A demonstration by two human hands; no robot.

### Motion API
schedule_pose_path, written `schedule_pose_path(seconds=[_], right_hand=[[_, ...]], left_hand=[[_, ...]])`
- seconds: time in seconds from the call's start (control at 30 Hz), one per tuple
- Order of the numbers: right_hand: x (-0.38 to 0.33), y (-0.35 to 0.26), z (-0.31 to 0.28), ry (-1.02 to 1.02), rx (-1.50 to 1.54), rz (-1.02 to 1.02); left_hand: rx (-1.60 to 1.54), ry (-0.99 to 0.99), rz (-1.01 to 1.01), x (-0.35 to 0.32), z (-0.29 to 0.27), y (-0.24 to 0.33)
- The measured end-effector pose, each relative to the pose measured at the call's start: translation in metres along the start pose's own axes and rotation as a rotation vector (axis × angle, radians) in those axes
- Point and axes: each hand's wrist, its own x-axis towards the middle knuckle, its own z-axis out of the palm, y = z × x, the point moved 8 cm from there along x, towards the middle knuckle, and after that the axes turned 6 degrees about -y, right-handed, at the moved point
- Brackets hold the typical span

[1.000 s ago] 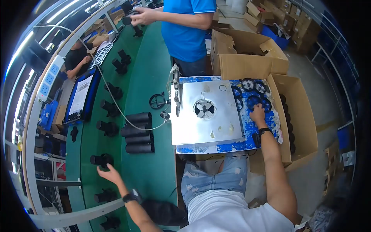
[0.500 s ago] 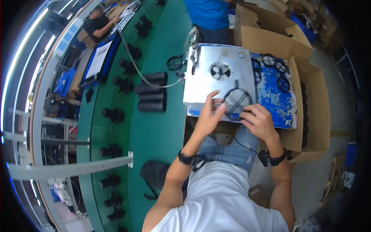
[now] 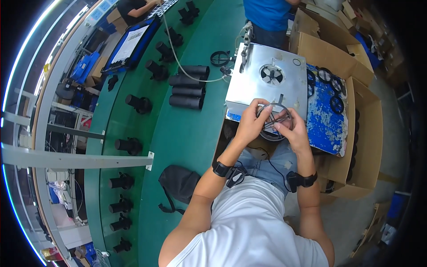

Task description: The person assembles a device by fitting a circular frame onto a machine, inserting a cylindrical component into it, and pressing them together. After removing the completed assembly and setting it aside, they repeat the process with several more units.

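A black plastic ring with crossbars (image 3: 280, 107) is held between my two hands, at the near edge of a silvery metal box (image 3: 249, 84). My left hand (image 3: 254, 122) grips its left side, fingers curled over the rim. My right hand (image 3: 294, 134) closes on the right side, thumb across the bars. Under the hands another curved dark rim shows; whether it belongs to the same ring I cannot tell. A round opening with a dark four-armed piece (image 3: 271, 74) lies in the box top, beyond the hands. A metal clamp-like fitting (image 3: 245, 49) stands on the box's left edge.
More black rings (image 3: 336, 104) lie on a worn blue board (image 3: 327, 133) beside an open cardboard box (image 3: 371, 129). Black tubes (image 3: 187, 102) and a black bag (image 3: 180, 183) rest on the green bench. Black fittings (image 3: 129, 146) line the green strip at left. A person in blue (image 3: 266, 15) stands beyond.
Both hands have come closer together on the ring, which is now lifted and tilted toward me. The view has shifted, so the bench and box appear further right.
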Motion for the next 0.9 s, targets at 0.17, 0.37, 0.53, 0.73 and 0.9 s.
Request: schedule_pose_path(seconds=[0.17,0.37,0.53,0.73,0.9], right_hand=[[0.015,0.038,-0.003,0.045,-0.353,-0.018],[0.002,0.051,-0.050,0.098,-0.244,0.068],[0.023,0.037,-0.049,0.101,-0.384,-0.017],[0.092,0.055,-0.026,0.135,-0.510,-0.172],[0.121,0.009,-0.053,0.390,-0.594,-0.215]], left_hand=[[0.294,0.137,0.036,-0.018,-0.013,-0.016],[0.175,-0.011,0.140,0.001,0.030,-0.023],[0.222,-0.011,0.148,0.025,0.022,-0.022],[0.473,0.261,0.287,0.051,-0.023,-0.028],[0.623,0.188,0.372,0.107,-0.007,-0.004]])
